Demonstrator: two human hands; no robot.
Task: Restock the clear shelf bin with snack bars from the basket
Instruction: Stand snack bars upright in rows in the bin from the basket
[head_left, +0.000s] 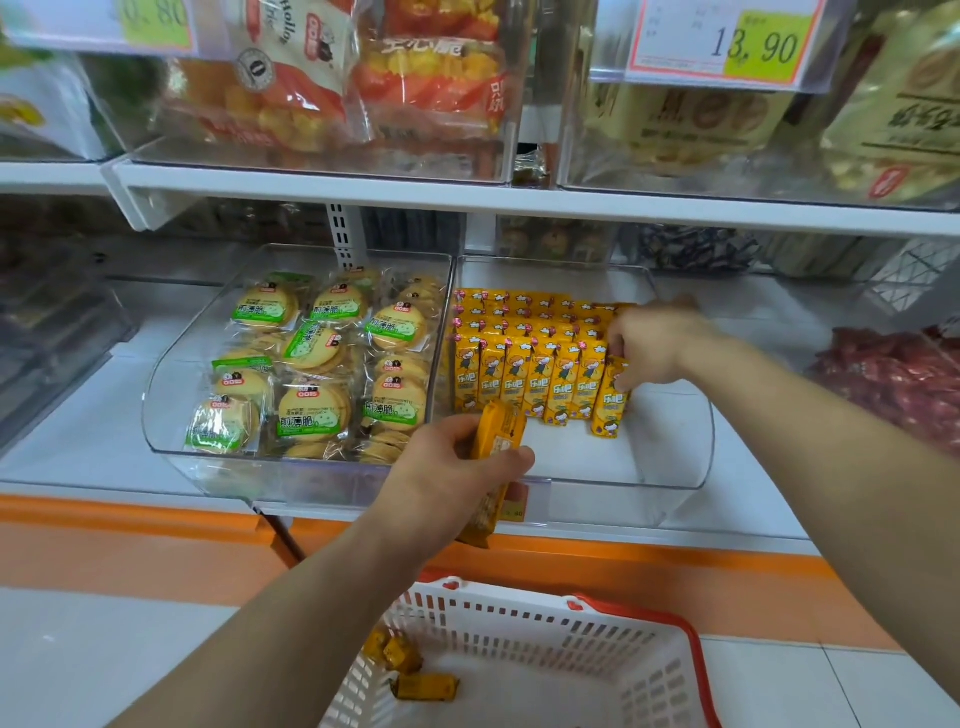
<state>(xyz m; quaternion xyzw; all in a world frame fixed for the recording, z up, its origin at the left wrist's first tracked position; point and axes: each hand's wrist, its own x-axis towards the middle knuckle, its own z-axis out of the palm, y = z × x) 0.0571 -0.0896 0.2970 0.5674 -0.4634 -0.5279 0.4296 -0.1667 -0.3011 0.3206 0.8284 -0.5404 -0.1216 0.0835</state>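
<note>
Yellow snack bars (524, 358) stand upright in rows in the clear shelf bin (675, 467), filling its back left. My right hand (657, 345) is inside the bin at the right end of the front row, its fingers pinching the end bar (609, 402). My left hand (457, 478) hovers at the bin's front edge and grips a small stack of yellow bars (496, 457). Below, the white basket with a red rim (597, 660) holds a few loose yellow bars (423, 686) on its floor.
A second clear bin (182, 415) to the left holds round biscuits in green-labelled packs. A white shelf (519, 200) with more snack bins and a price tag hangs overhead. Red packets (893, 379) lie at the right. An orange trim runs under the shelf edge.
</note>
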